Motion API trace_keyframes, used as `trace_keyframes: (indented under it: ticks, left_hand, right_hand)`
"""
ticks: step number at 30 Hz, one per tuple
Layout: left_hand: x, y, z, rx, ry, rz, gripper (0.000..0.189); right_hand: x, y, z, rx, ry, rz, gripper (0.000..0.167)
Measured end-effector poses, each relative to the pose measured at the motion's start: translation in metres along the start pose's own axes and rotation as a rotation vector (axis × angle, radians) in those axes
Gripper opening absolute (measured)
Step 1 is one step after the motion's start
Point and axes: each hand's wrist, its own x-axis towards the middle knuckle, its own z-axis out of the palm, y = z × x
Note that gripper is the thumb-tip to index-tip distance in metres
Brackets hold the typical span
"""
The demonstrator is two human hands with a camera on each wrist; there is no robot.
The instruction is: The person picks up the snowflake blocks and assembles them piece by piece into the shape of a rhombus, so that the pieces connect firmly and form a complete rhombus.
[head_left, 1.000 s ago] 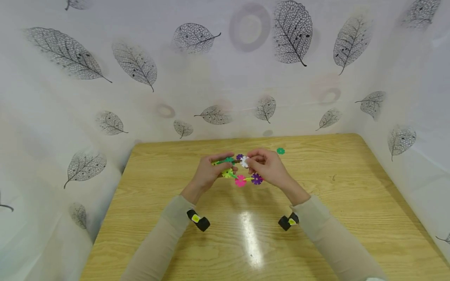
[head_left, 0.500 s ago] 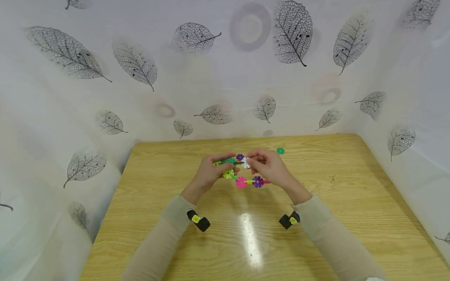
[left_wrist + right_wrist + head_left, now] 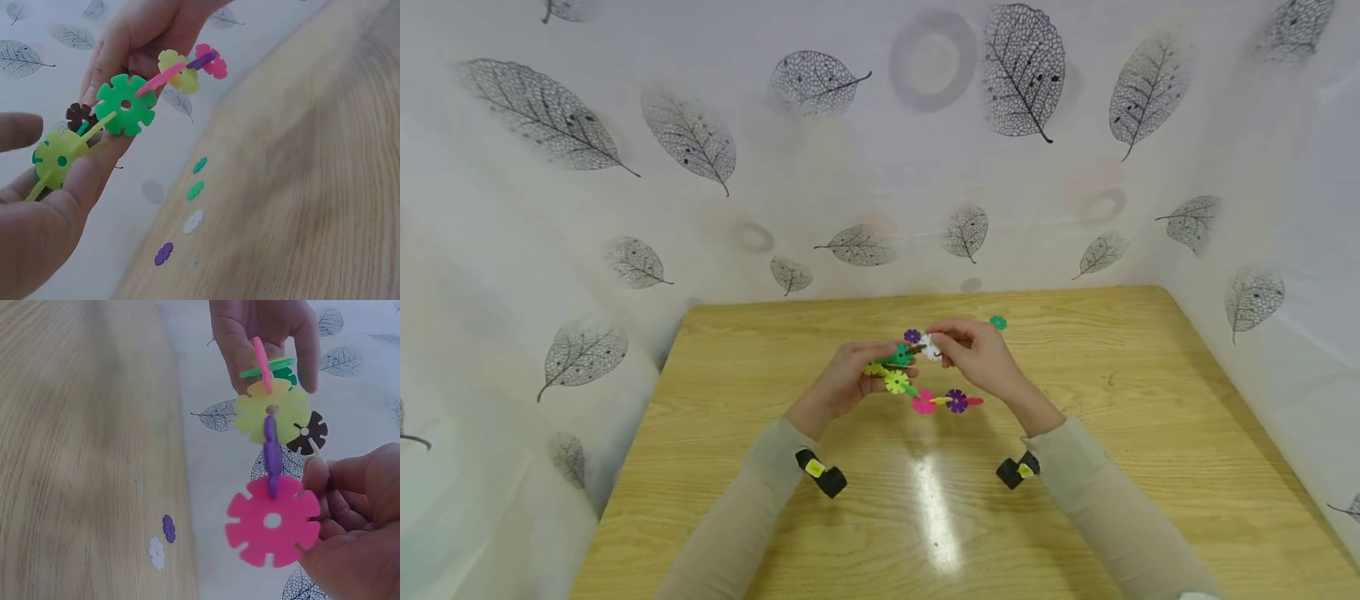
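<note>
My left hand point(image 3: 842, 379) holds a chain of slotted flower-shaped plastic discs above the table, its fingers around the yellow disc point(image 3: 61, 159) and green disc point(image 3: 901, 356). A lime disc point(image 3: 897, 382), pink disc point(image 3: 923, 402) and purple disc point(image 3: 957, 402) hang along the near side, with a second pink disc point(image 3: 272, 520) at the loose end. Between thumb and finger, my right hand point(image 3: 981, 354) pinches a white disc point(image 3: 929, 347). Its edge meets a brown disc point(image 3: 306, 432) on the chain. In the right wrist view, the end pink disc overlaps the right hand.
Loose discs lie toward the far edge of the wooden table point(image 3: 1105, 433): a purple one point(image 3: 164, 254), a white one point(image 3: 193, 222) and green ones point(image 3: 195, 190). A leaf-print curtain point(image 3: 880, 183) encloses the back and sides.
My left hand has tilted and dropped slightly, and the chain's near side has swung down and right, out from behind the right hand. The white disc has shifted slightly right.
</note>
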Motion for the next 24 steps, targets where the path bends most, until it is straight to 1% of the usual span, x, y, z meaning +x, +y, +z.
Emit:
trace_keyframes:
  ticks: [3,8,11,14,19,21,24]
  left_hand:
    - [0.0001,0.0008,-0.0017,-0.028,-0.037,-0.018,0.044]
    - [0.0013,0.0003,-0.0037,0.024,-0.113,-0.059,0.04]
    - [0.0016,-0.0013,-0.0037,0.041,-0.153,-0.072,0.034]
    - [0.002,-0.003,-0.0023,0.038,-0.178,-0.072,0.024]
    - [0.0024,-0.0051,0.0004,0.047,-0.194,-0.059,0.02]
    - [0.0019,-0.0055,0.0009,0.07,-0.191,-0.053,0.021]
    - [0.0009,-0.0057,0.0019,0.125,-0.185,-0.045,0.028]
  right_hand:
    - [0.0005,0.0001,-0.0009,0.005,0.006,0.014,0.028]
    - [0.0008,0.0003,-0.0025,0.001,-0.004,0.007,0.027]
    - [0.0001,-0.0003,-0.0016,0.005,-0.023,-0.003,0.025]
    - [-0.0005,-0.0009,0.0003,0.009,-0.05,-0.004,0.023]
    - [0.0001,-0.0013,0.003,0.016,-0.082,0.007,0.021]
    - [0.0004,-0.0017,0.0031,0.029,-0.09,0.015,0.02]
    - [0.0003,-0.0032,0.0027,0.043,-0.108,0.027,0.018]
